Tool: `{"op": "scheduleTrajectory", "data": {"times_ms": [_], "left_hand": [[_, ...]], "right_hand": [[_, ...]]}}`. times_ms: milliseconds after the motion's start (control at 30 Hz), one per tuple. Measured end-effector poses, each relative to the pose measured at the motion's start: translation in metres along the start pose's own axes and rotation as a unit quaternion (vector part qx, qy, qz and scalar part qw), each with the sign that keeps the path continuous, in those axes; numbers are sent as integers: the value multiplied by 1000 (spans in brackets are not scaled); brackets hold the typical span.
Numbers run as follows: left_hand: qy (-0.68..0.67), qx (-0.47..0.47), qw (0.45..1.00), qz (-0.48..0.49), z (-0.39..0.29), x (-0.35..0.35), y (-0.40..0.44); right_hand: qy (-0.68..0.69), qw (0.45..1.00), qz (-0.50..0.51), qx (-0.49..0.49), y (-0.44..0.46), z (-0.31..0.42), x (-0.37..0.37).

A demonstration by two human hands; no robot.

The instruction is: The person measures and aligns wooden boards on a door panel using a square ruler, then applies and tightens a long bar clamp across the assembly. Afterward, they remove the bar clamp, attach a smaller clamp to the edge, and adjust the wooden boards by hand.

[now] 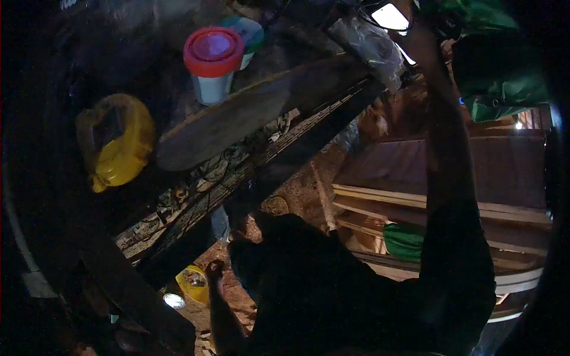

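Note:
My left hand hangs low, near a yellow bucket on the ground; its fingers look curled, and I cannot make out anything in them. My right arm stretches to the top right, where my right hand is in deep shadow beside a bright white light or screen and a clear plastic bag. The fingers of that hand do not show clearly.
A white tub with a red lid, a green-rimmed tub and a yellow plastic object rest on the dark surface at left. Wooden boards, green cloth and a green bag are on the right.

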State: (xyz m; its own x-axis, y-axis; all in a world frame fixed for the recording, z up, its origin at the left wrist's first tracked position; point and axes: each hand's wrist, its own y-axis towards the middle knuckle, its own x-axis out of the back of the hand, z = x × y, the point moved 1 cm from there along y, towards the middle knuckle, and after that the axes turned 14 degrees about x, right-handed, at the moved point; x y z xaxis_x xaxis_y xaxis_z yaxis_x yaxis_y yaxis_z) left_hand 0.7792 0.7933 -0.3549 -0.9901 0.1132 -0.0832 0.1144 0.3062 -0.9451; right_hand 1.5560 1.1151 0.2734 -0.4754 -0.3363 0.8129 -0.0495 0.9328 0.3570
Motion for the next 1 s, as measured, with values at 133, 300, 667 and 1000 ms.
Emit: {"op": "scheduleTrajectory", "data": {"times_ms": [133, 300, 667, 1000], "left_hand": [[-6, 98, 994, -37, -26, -8, -34], [20, 36, 998, -51, -11, 2, -53], [27, 96, 994, -52, -34, -12, -64], [27, 129, 990, -39, -39, -12, -47]], "right_hand": [[4, 1000, 13, -19, 1, 4, 1], [7, 998, 36, -52, 6, 12, 4], [7, 988, 100, -116, 18, 41, 17], [12, 978, 149, -145, 19, 52, 27]]}}
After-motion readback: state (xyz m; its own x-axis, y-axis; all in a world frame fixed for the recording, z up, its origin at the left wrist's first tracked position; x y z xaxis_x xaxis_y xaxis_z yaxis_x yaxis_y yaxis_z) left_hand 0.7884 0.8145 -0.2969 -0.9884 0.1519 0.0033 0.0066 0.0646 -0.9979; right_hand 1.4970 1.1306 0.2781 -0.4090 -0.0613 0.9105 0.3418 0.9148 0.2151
